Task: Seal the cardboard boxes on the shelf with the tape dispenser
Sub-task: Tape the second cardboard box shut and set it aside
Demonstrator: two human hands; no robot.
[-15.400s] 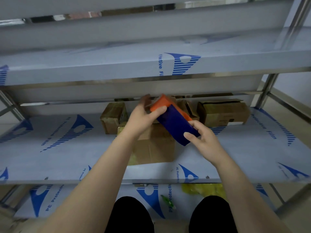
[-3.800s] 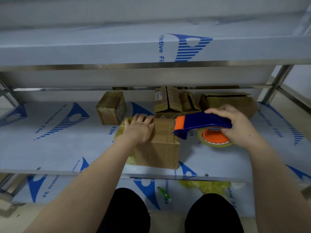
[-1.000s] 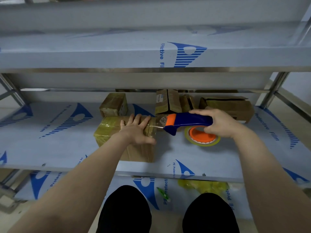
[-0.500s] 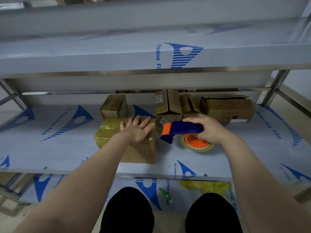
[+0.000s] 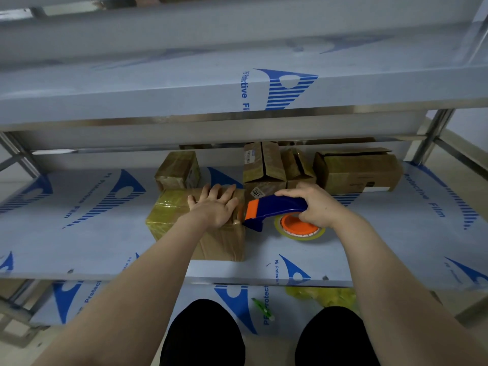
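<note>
As your right hand [image 5: 317,204], grip wrapped round the blue-and-orange plastic tape dispenser [image 5: 277,208], has dipped beside the brown cardboard box [image 5: 221,239], left hand [image 5: 214,207] flat: cut.

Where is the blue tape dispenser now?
Head view, near centre: the right hand grips the blue and orange tape dispenser, its nose beside the brown cardboard box under the left hand.

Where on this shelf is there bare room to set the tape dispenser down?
Bare shelf lies left of the wrapped box under the left hand, and right of the right hand holding the tape dispenser. Crowded: back boxes behind them.
</note>
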